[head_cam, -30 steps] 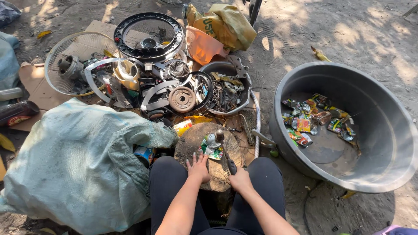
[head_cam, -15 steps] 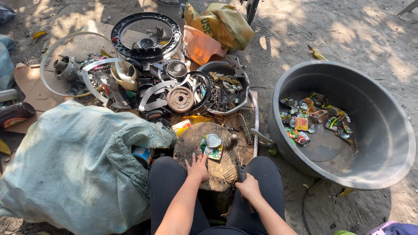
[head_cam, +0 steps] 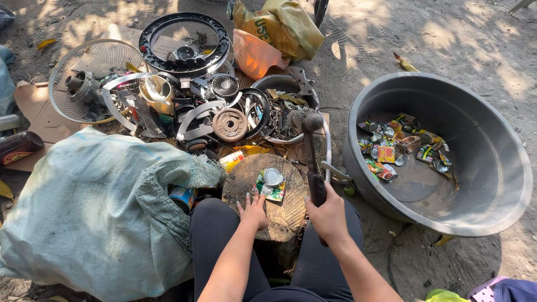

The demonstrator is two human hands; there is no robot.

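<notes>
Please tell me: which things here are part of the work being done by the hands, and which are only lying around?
In use:
- flattened green can on the round wooden stump
- dark metal hammer, raised in the right hand
- left hand, resting on the stump
- big grey plastic basin holding crushed cans

Lying about:
- pale green woven sack
- wire fan guard
- black round ring
- yellow bag

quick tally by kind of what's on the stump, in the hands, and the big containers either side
Flattened can on the wood stump: 1
Hammer, held raised in the right hand: 1
Left hand resting on the stump: 1
Grey tub holding crushed cans: 1
Pale woven sack: 1
Total: 7, counting stump and both hands
</notes>
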